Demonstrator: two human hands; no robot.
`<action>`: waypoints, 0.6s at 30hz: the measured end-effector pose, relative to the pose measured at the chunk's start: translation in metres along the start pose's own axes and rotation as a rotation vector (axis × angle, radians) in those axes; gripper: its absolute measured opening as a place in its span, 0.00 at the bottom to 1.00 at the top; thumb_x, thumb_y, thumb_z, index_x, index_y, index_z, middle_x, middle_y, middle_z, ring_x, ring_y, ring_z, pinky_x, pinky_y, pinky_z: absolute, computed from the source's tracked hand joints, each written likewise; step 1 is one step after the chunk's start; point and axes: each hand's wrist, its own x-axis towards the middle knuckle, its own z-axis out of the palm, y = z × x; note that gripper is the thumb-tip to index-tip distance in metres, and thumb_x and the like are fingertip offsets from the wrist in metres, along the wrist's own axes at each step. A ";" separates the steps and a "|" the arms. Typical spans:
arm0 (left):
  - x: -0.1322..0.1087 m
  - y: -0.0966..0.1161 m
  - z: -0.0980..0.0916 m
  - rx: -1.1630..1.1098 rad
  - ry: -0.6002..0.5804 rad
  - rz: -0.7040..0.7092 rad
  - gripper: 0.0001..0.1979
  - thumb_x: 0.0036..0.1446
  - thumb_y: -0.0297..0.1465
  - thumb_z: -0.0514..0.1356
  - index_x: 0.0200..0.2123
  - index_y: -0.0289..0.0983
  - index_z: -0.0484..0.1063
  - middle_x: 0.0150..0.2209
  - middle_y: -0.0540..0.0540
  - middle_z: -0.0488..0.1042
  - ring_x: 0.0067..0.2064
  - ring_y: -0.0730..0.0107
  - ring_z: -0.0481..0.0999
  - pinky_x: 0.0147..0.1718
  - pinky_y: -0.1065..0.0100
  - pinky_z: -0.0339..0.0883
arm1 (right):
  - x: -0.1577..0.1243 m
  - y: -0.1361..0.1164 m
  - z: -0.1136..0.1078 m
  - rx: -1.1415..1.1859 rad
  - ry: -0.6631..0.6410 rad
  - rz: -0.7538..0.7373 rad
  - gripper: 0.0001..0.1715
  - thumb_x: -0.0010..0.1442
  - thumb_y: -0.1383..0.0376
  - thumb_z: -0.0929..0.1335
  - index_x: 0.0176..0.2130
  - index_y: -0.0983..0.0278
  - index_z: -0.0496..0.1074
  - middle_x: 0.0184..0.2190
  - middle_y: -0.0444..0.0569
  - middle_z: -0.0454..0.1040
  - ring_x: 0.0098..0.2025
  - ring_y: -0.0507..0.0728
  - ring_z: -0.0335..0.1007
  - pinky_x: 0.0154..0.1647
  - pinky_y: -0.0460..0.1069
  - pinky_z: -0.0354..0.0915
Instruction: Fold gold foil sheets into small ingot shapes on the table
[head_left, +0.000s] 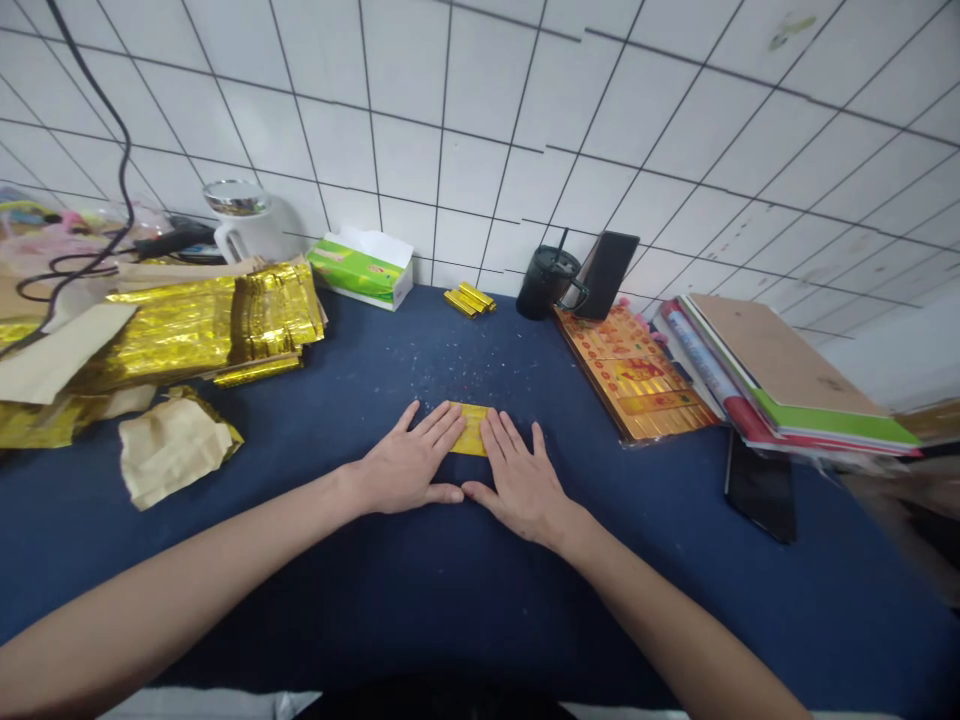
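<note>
A small folded sheet of gold foil paper (471, 430) lies flat on the dark blue table cover (420, 600), in the middle. My left hand (409, 465) rests on its left part with the fingers stretched flat and together. My right hand (519, 480) lies flat on its right part, fingers spread a little. The two thumbs nearly touch below the paper. Only a strip of gold shows between the hands.
A pile of gold foil sheets (202, 325) and crumpled paper (172, 445) sit at the left. Three folded gold pieces (469, 298), a tissue box (361, 268), a black cup (547, 282), a printed gold board (634, 370), stacked folders (780, 375) and a phone (761, 488) lie around.
</note>
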 end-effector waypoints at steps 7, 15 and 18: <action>0.008 0.001 0.003 -0.002 0.095 -0.073 0.27 0.62 0.44 0.41 0.59 0.34 0.52 0.60 0.42 0.54 0.62 0.59 0.48 0.58 0.50 0.37 | 0.001 0.001 0.000 -0.038 0.028 0.003 0.47 0.57 0.41 0.48 0.62 0.72 0.45 0.63 0.59 0.43 0.64 0.65 0.33 0.58 0.69 0.36; 0.013 -0.024 -0.011 0.120 0.090 0.029 0.24 0.56 0.24 0.50 0.56 0.44 0.58 0.62 0.45 0.52 0.64 0.56 0.41 0.56 0.47 0.36 | -0.004 -0.008 -0.004 -0.084 0.179 -0.009 0.40 0.60 0.46 0.50 0.58 0.72 0.56 0.58 0.58 0.57 0.62 0.66 0.43 0.58 0.69 0.34; 0.017 -0.037 -0.017 0.180 0.090 0.073 0.28 0.52 0.21 0.54 0.55 0.48 0.59 0.63 0.44 0.45 0.64 0.55 0.38 0.56 0.46 0.35 | -0.009 -0.015 -0.004 -0.057 0.241 -0.056 0.36 0.61 0.48 0.52 0.55 0.70 0.61 0.55 0.57 0.63 0.59 0.65 0.49 0.59 0.68 0.35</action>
